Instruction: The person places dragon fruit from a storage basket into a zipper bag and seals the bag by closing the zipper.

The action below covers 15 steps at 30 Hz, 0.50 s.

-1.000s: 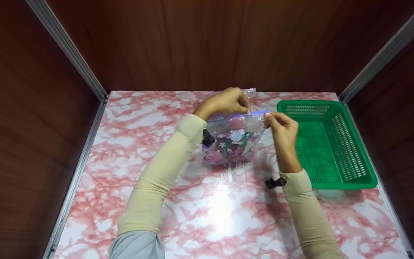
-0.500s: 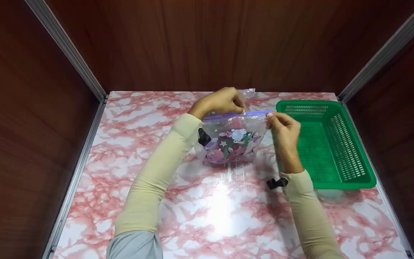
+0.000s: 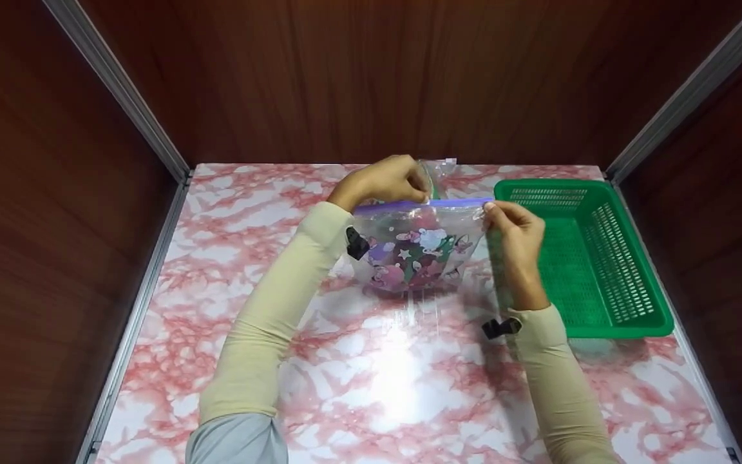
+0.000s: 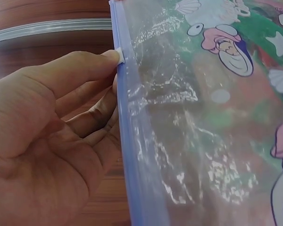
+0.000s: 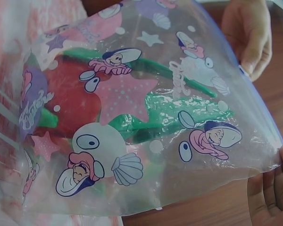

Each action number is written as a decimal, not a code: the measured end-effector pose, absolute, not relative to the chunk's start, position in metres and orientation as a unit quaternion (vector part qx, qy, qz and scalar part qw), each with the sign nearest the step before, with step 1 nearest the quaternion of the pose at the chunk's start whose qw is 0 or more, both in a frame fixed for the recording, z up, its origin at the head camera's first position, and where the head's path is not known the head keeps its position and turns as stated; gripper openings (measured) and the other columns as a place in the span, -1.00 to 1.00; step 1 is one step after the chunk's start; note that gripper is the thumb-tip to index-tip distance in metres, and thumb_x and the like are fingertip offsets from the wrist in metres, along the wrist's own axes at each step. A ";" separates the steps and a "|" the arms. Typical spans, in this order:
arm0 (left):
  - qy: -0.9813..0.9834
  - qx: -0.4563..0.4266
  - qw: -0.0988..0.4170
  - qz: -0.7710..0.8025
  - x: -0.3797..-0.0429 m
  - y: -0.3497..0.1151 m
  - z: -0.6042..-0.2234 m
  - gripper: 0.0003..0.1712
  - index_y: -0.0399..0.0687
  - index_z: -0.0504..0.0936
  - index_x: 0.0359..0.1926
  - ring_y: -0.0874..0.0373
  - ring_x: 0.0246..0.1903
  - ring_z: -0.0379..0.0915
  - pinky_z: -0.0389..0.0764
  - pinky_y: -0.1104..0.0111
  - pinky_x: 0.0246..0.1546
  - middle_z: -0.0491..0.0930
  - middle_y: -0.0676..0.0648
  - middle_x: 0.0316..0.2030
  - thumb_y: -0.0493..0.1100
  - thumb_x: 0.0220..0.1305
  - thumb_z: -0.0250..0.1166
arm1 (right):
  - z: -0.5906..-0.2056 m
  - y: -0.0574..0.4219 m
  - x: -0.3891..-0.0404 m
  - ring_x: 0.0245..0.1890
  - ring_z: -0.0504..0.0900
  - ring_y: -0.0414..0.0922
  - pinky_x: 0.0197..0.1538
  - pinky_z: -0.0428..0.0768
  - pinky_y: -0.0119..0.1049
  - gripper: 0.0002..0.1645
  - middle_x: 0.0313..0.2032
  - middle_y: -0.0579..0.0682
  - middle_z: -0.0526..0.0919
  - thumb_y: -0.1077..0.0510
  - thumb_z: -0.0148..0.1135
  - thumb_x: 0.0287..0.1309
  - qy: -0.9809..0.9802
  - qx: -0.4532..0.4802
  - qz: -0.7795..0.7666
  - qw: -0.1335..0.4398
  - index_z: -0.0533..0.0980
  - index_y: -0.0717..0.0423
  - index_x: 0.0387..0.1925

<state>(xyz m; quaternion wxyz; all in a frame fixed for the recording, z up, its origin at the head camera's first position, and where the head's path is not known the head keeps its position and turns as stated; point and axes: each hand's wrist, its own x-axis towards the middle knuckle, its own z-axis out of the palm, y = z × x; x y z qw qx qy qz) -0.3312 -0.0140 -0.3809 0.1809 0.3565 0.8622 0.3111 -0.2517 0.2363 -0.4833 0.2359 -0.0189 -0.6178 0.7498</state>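
Observation:
A clear zip bag (image 3: 416, 254) printed with cartoon shells and starfish stands over the middle of the table, its purple zip strip along the top. My left hand (image 3: 384, 182) reaches over the strip and pinches its small white slider (image 4: 121, 55) between thumb and finger. With thumb and fingertips, my right hand (image 3: 520, 235) grips the bag's top right corner. Through the plastic in the right wrist view, a red thing (image 5: 75, 106) with green parts shows inside; the print partly hides its shape.
A green plastic basket (image 3: 645, 258) with slotted sides stands to the right, close to my right hand. Behind the bag lies another clear plastic piece (image 3: 445, 167) with a white tab. A brown wood-grain panel (image 3: 371, 77) closes the back of the marbled table (image 3: 229, 258).
My left hand has slid leftward along the zip strip. The right hand has shifted slightly right with its corner, and the bag's top edge now looks straighter.

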 end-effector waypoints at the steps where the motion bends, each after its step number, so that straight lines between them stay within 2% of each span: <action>1: 0.862 0.354 0.183 0.313 -0.331 -0.015 -0.381 -0.80 -0.22 0.84 -0.04 0.22 -0.30 0.41 0.54 0.46 -0.21 0.78 -0.15 -0.12 -0.20 0.45 0.40 | -0.484 0.238 -0.252 -0.59 0.57 -0.21 -0.45 0.60 -0.39 -0.86 -0.58 -0.09 0.70 0.38 0.44 0.27 -0.632 -0.020 0.737 0.238 0.72 0.51 -0.29; 7: 0.862 0.342 0.195 0.319 -0.332 -0.022 -0.381 -0.75 -0.21 0.83 0.03 0.20 -0.24 0.45 0.62 0.40 -0.09 0.79 -0.18 -0.02 -0.18 0.47 0.39 | -0.485 0.244 -0.251 -0.58 0.61 -0.22 -0.43 0.62 -0.39 -0.81 -0.54 -0.15 0.74 0.34 0.43 0.30 -0.663 -0.024 0.707 0.247 0.72 0.51 -0.24; 15: 0.860 0.328 0.207 0.333 -0.332 -0.034 -0.382 -0.77 -0.19 0.84 0.00 0.16 -0.21 0.50 0.67 0.36 -0.03 0.80 -0.16 -0.04 -0.17 0.45 0.42 | -0.485 0.246 -0.249 -0.51 0.64 -0.26 -0.37 0.65 -0.43 -0.79 -0.49 -0.19 0.77 0.31 0.46 0.30 -0.671 -0.027 0.698 0.247 0.74 0.49 -0.22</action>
